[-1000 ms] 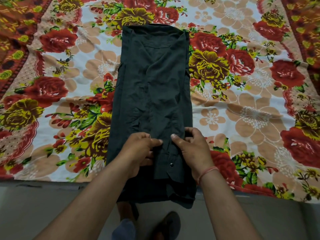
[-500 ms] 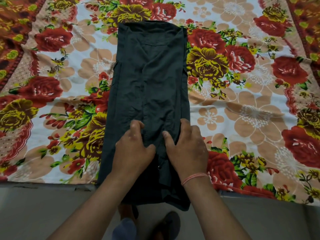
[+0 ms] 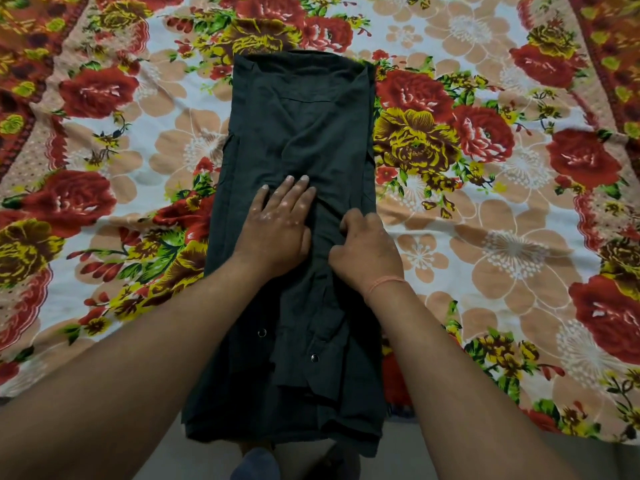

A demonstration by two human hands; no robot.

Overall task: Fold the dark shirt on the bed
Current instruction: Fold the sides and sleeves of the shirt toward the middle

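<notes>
Head view: dark shirt (image 3: 301, 133), folded lengthwise on bed (image 3: 485, 244), hem (image 3: 284, 420) overhanging at 6 o'clock. Left hand (image 3: 277, 223) pressing flat, grip apart; right hand (image 3: 367, 247) grip clamped on a fold (image 3: 327, 216). Possible slip: overhang dragging layers askew.

A floral sheet (image 3: 519, 237) spreads wide above a grey floor (image 3: 620, 467).

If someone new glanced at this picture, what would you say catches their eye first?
The dark shirt, folded into a long narrow strip, runs down the middle of the loud flowered bedsheet, and its near end hangs past the sheet's edge. On it the left hand presses flat with straight fingers. Beside it, the right hand curls its fingers into a fold of the cloth.
</notes>
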